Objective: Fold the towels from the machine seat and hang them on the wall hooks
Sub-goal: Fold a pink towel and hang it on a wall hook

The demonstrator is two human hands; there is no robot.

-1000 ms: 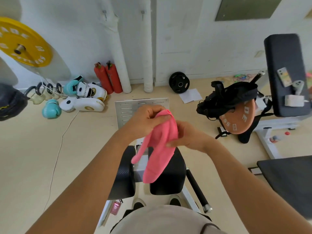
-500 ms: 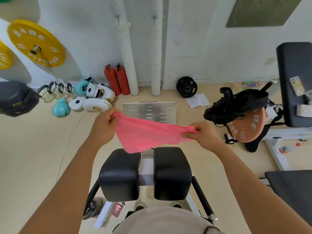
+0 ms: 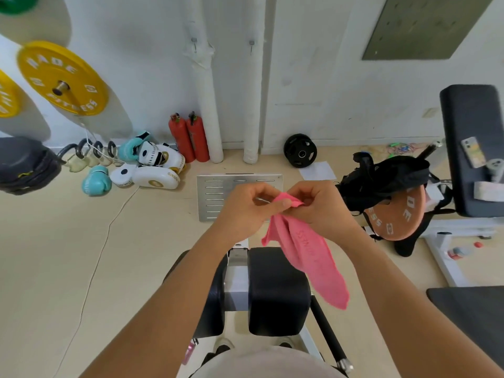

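Observation:
A pink towel point(image 3: 308, 252) hangs folded from both my hands, its free end drooping down to the right over the black machine seat pads point(image 3: 275, 290). My left hand point(image 3: 245, 211) and my right hand point(image 3: 319, 205) are close together, each pinching the towel's top corners at chest height. Two small metal wall hooks, one point(image 3: 194, 43) on the left and one point(image 3: 251, 45) on the right, sit high on the white wall ahead, both bare.
Two white pipes run down the wall by red fire extinguishers point(image 3: 188, 137). Boxing gloves and pads point(image 3: 147, 165) lie on the floor at left. A black bag point(image 3: 387, 181) over an orange weight plate and a bench point(image 3: 474, 148) stand at right. A metal footplate point(image 3: 215, 197) lies ahead.
My hands, spread apart with the towel stretched between them half a second ago, have come together, doubling the towel so it hangs down to the right.

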